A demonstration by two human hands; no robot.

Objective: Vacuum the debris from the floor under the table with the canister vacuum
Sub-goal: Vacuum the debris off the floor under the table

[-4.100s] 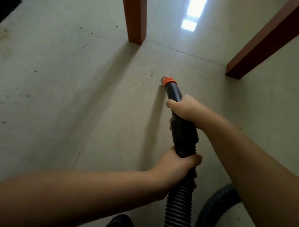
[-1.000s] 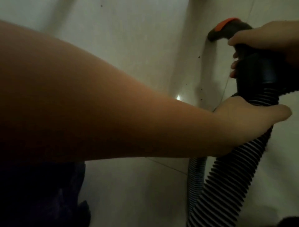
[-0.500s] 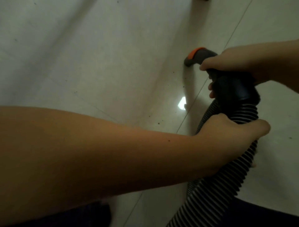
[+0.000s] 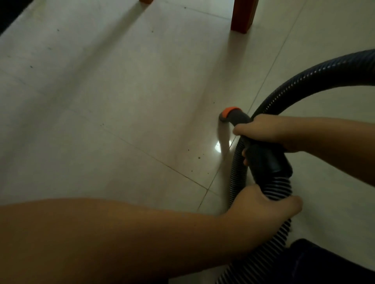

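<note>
The vacuum's black nozzle with an orange tip (image 4: 230,114) points down and left, close to the pale tiled floor (image 4: 121,101). My right hand (image 4: 261,130) grips the black handle tube just behind the nozzle. My left hand (image 4: 261,206) holds the ribbed hose (image 4: 278,190) lower down, where it joins the black cuff (image 4: 267,160). Small dark specks of debris (image 4: 199,157) lie on the tile just left of and below the nozzle. The canister itself is out of view.
A reddish-brown table leg (image 4: 242,16) stands at the top, right of centre, and another leg's foot (image 4: 145,1) shows at the top edge. The hose loops up and off to the right (image 4: 324,73). Dark clothing (image 4: 324,263) fills the bottom right corner.
The view has swung up, so the table legs have come back into sight. The nozzle and both hands sit lower and further right. Both grips are unchanged.
</note>
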